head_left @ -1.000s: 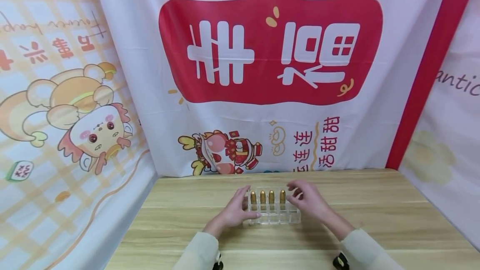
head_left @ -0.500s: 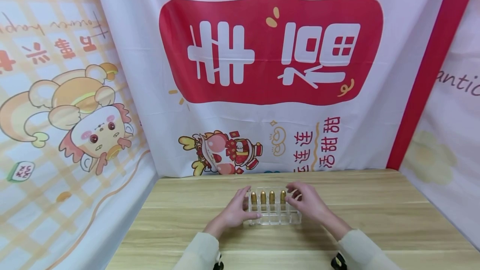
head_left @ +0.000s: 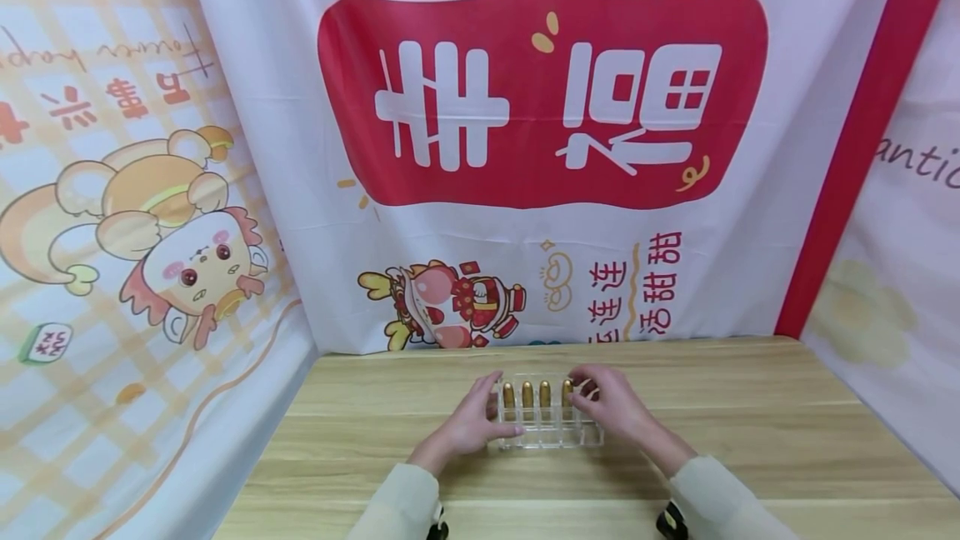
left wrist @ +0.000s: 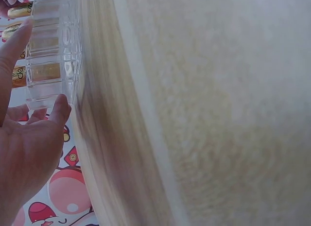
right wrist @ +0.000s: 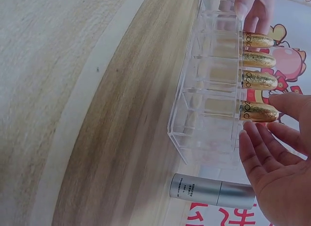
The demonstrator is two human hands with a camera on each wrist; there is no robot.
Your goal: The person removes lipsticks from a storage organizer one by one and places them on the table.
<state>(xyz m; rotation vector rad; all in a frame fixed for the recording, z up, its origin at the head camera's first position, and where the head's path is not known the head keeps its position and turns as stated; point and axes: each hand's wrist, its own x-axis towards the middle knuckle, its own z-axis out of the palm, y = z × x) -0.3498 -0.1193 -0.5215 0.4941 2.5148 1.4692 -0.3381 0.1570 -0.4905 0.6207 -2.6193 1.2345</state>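
Note:
A transparent acrylic lipstick holder (head_left: 551, 438) stands on the wooden table with several gold, bullet-shaped lipsticks (head_left: 527, 394) upright in its back row. My left hand (head_left: 471, 422) grips the holder's left end, thumb along the front and fingers at the side. In the left wrist view, the left fingers (left wrist: 59, 109) reach the holder's clear end wall. The right hand (head_left: 611, 398) pinches the rightmost lipstick (right wrist: 259, 111) near its top, between thumb and index finger; the base of that lipstick sits within its slot. The other right fingers (right wrist: 262, 143) curve beside the holder's right end.
Just right of the holder, a silver cylindrical tube (right wrist: 211, 189) stands on the table, hidden in the head view. Wood-grain tabletop (head_left: 360, 415) surrounds the holder. A printed white cloth (head_left: 540, 232) hangs behind the table's back edge, with more cloth at both sides.
The right hand has shifted slightly left, its thumb and index finger closing in around the rightmost lipstick. The left hand and the holder have stayed in place.

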